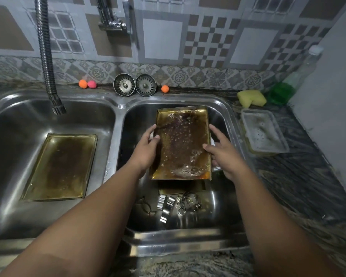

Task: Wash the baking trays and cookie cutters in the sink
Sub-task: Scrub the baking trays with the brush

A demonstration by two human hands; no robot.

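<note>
the left hand (148, 148) gripped the left edge of a wet tray (182, 144), thumb on top. the right hand (224, 154) gripped its right edge the same way. the tray was in the right bowl of the sink (118, 120). a second tray (60, 166) lay flat in the left bowl. small cookie cutters (168, 204) sat by the front edge of the right bowl.
</note>
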